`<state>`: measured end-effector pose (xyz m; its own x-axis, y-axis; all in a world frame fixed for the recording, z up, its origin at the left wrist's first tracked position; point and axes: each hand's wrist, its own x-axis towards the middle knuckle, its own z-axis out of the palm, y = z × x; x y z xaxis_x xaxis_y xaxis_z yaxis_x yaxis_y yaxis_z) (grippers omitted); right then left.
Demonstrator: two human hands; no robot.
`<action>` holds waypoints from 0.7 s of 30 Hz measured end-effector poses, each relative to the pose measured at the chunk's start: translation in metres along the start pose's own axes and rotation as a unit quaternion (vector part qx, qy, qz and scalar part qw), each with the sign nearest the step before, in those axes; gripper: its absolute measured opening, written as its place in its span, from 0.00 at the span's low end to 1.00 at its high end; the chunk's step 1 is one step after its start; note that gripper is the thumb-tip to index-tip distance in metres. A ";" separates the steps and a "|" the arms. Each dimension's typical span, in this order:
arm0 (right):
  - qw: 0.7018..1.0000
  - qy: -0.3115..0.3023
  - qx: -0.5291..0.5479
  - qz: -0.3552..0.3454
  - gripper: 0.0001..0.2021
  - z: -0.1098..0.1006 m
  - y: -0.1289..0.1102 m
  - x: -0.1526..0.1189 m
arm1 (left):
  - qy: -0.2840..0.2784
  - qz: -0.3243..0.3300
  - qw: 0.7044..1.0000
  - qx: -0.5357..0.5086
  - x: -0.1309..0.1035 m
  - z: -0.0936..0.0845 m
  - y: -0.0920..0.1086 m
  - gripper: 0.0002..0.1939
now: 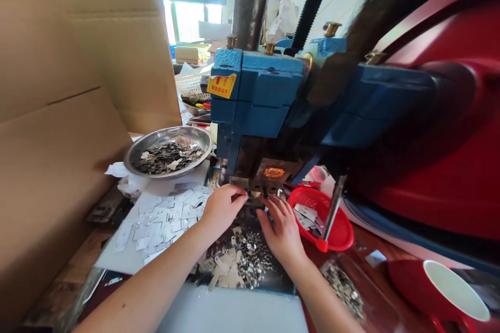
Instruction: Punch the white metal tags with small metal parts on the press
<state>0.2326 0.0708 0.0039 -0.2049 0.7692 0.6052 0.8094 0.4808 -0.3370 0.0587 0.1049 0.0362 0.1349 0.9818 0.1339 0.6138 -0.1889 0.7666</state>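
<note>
My left hand (223,207) is at the lower tooling of a blue press (260,96), thumb and fingertips pinched together. Whatever is between them is too small to make out. Just right of it, my right hand (282,226) reaches to the same die (255,195) with fingers bent forward and thumb held apart; nothing shows in its grip. Below and between the hands, flat metal pieces (227,269) and many small shiny parts (253,257) lie on the dark press bed. Left of my left hand, thin flat plates (172,218) are spread on a white sheet.
A steel bowl (135,158) of metal pieces stands at the left beside cardboard (94,62). At the right are a red basket (346,234) with plates, a metal lever (333,213), a clear tray of small parts (344,289), a red mug (410,283) and a large red wheel-like part (437,114).
</note>
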 end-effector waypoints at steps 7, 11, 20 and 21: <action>1.000 -0.028 -0.001 -0.009 0.12 0.003 0.002 -0.001 | 0.029 0.030 0.997 0.058 0.004 0.009 -0.004 0.07; 0.999 -0.035 -0.016 -0.017 0.13 0.002 0.000 0.001 | 0.031 0.036 0.997 0.055 0.005 0.010 -0.010 0.06; 0.999 -0.026 -0.035 0.004 0.12 -0.006 -0.005 0.007 | 0.025 0.018 0.999 0.013 0.010 0.011 -0.011 0.06; 0.999 -0.012 0.006 0.033 0.12 -0.007 -0.001 0.002 | 0.034 0.017 0.999 0.010 0.009 0.007 -0.013 0.06</action>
<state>0.2355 0.0685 0.0107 -0.1652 0.8095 0.5634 0.8150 0.4338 -0.3842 0.0574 0.1156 0.0234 0.1028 0.9739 0.2025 0.6247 -0.2216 0.7488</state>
